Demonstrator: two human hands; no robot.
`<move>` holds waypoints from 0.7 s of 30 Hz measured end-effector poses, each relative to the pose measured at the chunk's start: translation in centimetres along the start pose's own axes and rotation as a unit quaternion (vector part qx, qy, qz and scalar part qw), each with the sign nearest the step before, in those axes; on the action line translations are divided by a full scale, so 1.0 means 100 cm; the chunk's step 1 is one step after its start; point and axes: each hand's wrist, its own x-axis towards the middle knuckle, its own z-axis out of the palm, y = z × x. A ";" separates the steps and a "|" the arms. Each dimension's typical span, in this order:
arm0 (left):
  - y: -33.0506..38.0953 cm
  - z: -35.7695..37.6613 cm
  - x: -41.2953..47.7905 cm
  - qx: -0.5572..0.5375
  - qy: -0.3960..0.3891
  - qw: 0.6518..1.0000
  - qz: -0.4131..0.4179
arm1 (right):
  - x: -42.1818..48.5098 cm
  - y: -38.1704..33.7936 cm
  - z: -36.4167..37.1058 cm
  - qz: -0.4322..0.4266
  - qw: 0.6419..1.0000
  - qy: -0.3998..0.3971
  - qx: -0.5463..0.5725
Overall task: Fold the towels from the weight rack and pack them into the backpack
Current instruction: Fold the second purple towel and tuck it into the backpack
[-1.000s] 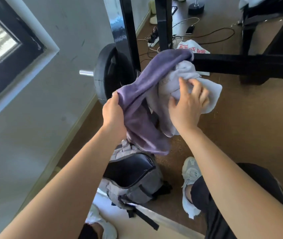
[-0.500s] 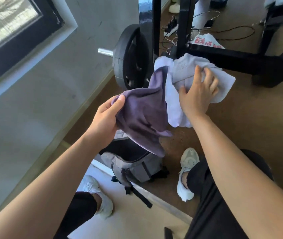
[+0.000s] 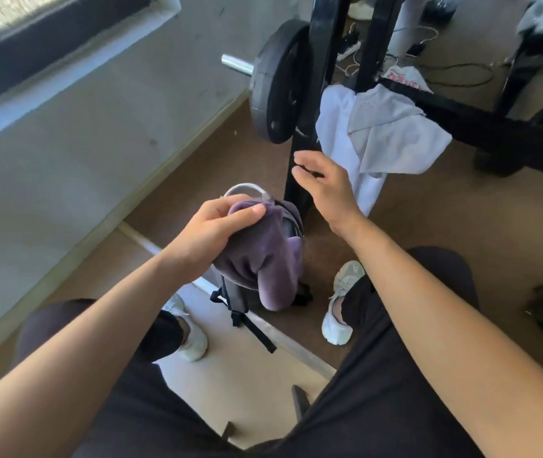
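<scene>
The left hand [image 3: 217,233] is gripping a bunched purple towel [image 3: 263,262], with its thumb and fingers curled over the upper edge. It is holding the towel directly above the grey backpack [image 3: 234,294]. The backpack is standing on the brown floor [image 3: 429,219] at the foot of the weight rack's black upright [image 3: 324,44]. The towel is hiding most of the backpack; only a white loop [image 3: 243,188] at the top, a side panel and a trailing black strap [image 3: 258,335] are showing.

The right hand [image 3: 326,188] is hovering open and empty in front of the upright, with its fingers extended and slightly apart. Just beside it, a white towel [image 3: 336,133] and a light grey towel [image 3: 392,140] are hanging unfolded over the rack's horizontal bar [image 3: 481,123], at the end nearest the upright.

A black weight plate [image 3: 278,84] on a steel bar end [image 3: 237,65] is sitting on the wall side of the upright. Beyond the rack, a power strip [image 3: 349,51] with cables and a printed plastic bag [image 3: 402,76] are lying on the floor. The person's right sneaker [image 3: 341,312] and left sneaker [image 3: 194,338] are flanking the backpack, the left one beside a pale mat [image 3: 247,368].
</scene>
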 end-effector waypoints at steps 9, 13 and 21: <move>0.009 -0.013 -0.044 0.159 -0.113 0.980 0.030 | -0.079 -0.068 0.034 0.046 0.916 -0.382 0.114; 0.004 -0.019 -0.057 0.204 -0.056 0.974 0.078 | -0.091 -0.076 0.036 0.033 0.904 -0.422 0.059; -0.041 -0.051 -0.063 0.327 -0.071 0.943 0.000 | -0.102 -0.052 0.030 0.047 0.937 -0.336 -0.082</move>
